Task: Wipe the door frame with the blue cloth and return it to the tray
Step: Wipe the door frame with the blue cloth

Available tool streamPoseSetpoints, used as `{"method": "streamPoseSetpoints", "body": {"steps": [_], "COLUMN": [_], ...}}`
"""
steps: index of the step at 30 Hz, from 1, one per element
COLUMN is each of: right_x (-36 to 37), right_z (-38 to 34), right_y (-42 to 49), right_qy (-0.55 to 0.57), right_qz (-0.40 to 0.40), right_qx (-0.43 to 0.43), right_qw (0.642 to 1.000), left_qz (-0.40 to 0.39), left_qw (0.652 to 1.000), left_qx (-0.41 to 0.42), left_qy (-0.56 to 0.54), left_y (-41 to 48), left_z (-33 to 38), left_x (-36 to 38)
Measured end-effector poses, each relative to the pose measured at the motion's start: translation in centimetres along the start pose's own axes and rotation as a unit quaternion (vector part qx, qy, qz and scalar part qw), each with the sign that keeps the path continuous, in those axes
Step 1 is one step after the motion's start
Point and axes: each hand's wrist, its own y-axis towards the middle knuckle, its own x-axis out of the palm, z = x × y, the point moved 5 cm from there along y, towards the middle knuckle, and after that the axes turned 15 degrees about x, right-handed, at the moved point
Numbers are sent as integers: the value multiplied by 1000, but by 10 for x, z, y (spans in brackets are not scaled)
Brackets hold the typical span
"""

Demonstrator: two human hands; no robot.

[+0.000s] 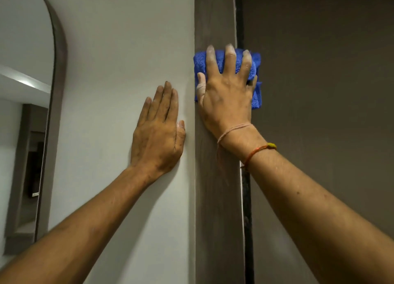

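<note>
A dark brown door frame (215, 198) runs vertically through the middle of the view. My right hand (227, 93) presses a folded blue cloth (255, 98) flat against the frame, fingers spread over it. The cloth sticks out past the hand on the left, top and right sides. My left hand (158, 132) lies flat on the white wall just left of the frame, fingers together, holding nothing. No tray is in view.
A white wall (119, 59) fills the space left of the frame. A brown door (319, 91) stands to its right, with a dark gap (247, 219) between them. An arched mirror (25, 113) with a dark rim hangs at far left.
</note>
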Motion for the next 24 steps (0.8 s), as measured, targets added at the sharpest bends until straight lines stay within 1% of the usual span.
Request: {"method": "streamPoseSetpoints", "body": {"steps": [3,6,12,15,17,18,19,20,22,23,24], "right_x": [2,6,20,19,11,6,1,-6,-22,-31,-41], "right_z": [11,33,81,96,96,95,98,102,117,125,134], "right_y": [-36,-105,-227,-251,-248,-246,-243,-239,-232,-229,-227], "right_qy": [19,20,-26,-33,-11,10,49,105,216,254,272], "right_qz": [15,21,-35,-76,-85,-80,-68,-56,-55,-60,-60], "right_qx": [10,10,-21,-44,-41,-26,12,69,175,198,202], "right_qw": [1000,1000,999,996,995,996,996,990,959,945,939], "left_qz": [-2,-5,-44,-55,-48,-40,-22,0,28,11,-33], "left_qw": [1000,1000,997,995,990,986,982,976,955,937,906], "left_qx": [1,-1,-12,-18,-37,-52,-68,-84,-124,-153,-186], "left_qy": [-8,-13,-58,-87,-129,-154,-177,-202,-266,-315,-378], "left_y": [-1,-2,-17,-31,-39,-44,-48,-52,-63,-69,-75], "left_z": [1,3,15,24,34,41,49,58,84,101,120], "left_x": [0,-2,-13,-26,-39,-47,-55,-62,-74,-74,-70]}}
